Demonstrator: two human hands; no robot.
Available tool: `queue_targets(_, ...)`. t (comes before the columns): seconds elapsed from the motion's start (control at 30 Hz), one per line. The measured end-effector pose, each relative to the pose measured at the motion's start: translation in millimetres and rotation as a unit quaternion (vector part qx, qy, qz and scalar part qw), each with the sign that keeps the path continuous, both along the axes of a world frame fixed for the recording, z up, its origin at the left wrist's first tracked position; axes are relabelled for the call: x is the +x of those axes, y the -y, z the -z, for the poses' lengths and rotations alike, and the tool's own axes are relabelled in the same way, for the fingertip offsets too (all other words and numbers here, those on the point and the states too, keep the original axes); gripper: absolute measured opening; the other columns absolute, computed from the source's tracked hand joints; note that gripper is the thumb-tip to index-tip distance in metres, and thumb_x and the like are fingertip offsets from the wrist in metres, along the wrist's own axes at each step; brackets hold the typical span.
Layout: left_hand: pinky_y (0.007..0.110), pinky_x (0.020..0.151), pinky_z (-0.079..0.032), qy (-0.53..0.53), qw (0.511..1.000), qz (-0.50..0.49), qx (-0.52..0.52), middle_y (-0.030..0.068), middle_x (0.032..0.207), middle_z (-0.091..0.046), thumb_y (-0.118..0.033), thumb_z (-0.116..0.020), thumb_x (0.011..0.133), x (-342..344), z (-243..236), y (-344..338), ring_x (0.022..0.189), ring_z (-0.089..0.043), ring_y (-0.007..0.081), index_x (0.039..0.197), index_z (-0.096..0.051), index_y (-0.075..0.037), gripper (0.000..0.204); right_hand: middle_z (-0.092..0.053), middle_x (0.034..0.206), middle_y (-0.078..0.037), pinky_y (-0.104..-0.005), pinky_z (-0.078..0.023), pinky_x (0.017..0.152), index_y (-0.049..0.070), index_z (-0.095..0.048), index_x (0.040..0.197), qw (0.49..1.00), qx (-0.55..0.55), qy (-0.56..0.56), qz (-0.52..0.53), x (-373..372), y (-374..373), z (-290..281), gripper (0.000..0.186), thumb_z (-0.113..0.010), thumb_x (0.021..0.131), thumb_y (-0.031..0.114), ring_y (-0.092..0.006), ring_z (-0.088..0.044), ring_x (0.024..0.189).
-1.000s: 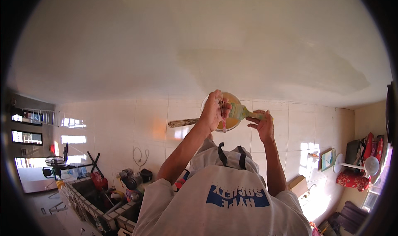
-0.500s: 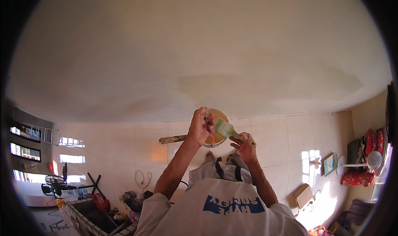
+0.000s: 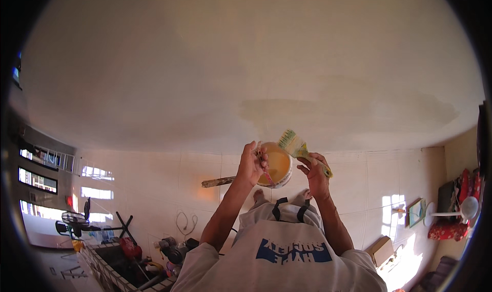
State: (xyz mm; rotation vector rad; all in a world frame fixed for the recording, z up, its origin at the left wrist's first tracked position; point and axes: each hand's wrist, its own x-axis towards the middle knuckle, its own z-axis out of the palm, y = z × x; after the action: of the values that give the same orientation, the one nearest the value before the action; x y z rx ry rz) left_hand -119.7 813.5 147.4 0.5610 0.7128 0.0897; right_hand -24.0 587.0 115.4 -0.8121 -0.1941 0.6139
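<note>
A round bucket (image 3: 281, 162) of yellowish liquid hangs or stands below my hands in front of the wall. Curled fingers of my left hand (image 3: 252, 164) grip the bucket's handle (image 3: 267, 177), a narrow, partly pinkish strip across its left side. In my right hand (image 3: 316, 172) is a wide paintbrush (image 3: 294, 144) with a yellow-green handle. Its green-stained bristles point up and left, past the bucket's far right rim, near the wall. Left of my left wrist a worn wooden stick (image 3: 218, 182) juts out; its other end is hidden.
The pale wall (image 3: 205, 61) fills the far side, with darker damp-looking patches (image 3: 282, 111). My feet stand on a tiled floor (image 3: 154, 189) near it. At the left are a fan (image 3: 75, 219) and a crowded rack (image 3: 102, 261); at the right, a white standing fan (image 3: 469, 208) and a box (image 3: 380, 249).
The paintbrush has moved from over the bucket, up and right past its rim, uncovering more of the liquid. My left hand keeps its hold, and the whole view has shifted slightly.
</note>
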Motion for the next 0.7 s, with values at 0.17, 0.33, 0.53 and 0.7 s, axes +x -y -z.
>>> queue_targets(0.17,0.032,0.061,-0.041,-0.027,1.000,0.015,-0.004,0.0025,0.075,-0.056,-0.052,-0.060,0.092,-14.8,16.5,-25.7,0.062,-0.051,0.0150,0.099,-0.055,-0.012,0.042,-0.059,0.139,-0.016,-0.0391,-0.052,0.101,0.001,-0.063,0.119,0.972,-0.102,0.194,0.084,5.1,-65.4,-49.5,0.019,-0.058,0.101,0.004,-0.0270,-0.063,0.122)
queue_targets(0.33,0.033,0.063,-0.044,-0.052,0.997,0.038,0.035,0.0040,0.075,-0.055,-0.051,-0.061,0.091,-44.5,34.6,-55.2,0.065,-0.053,0.0174,0.099,-0.053,-0.011,0.041,-0.060,0.141,-0.017,-0.0347,-0.047,0.103,0.002,-0.068,0.111,0.919,-0.120,0.353,0.131,19.9,-132.1,-53.5,0.018,-0.062,0.095,-0.006,-0.0248,-0.059,0.127)
queue_targets(0.53,0.035,0.064,-0.046,-0.102,0.993,0.007,0.052,0.0045,0.075,-0.055,-0.049,-0.062,0.091,-66.8,69.7,-76.9,0.066,-0.054,0.0189,0.100,-0.052,-0.012,0.040,-0.060,0.142,-0.018,-0.0345,-0.047,0.102,0.004,-0.068,0.110,0.908,-0.110,0.371,0.159,60.9,-146.3,-18.6,0.022,-0.064,0.093,-0.009,-0.0252,-0.059,0.128)
queue_targets(0.7,0.039,0.067,-0.046,-0.124,0.991,-0.005,0.051,0.0060,0.077,-0.057,-0.050,-0.061,0.091,-89.5,95.6,-102.3,0.068,-0.055,0.0213,0.094,-0.054,-0.010,0.041,-0.060,0.143,-0.018,-0.0344,-0.047,0.104,0.003,-0.067,0.108,0.907,-0.134,0.325,0.234,85.9,-125.0,-0.4,0.020,-0.063,0.094,-0.010,-0.0254,-0.059,0.129)
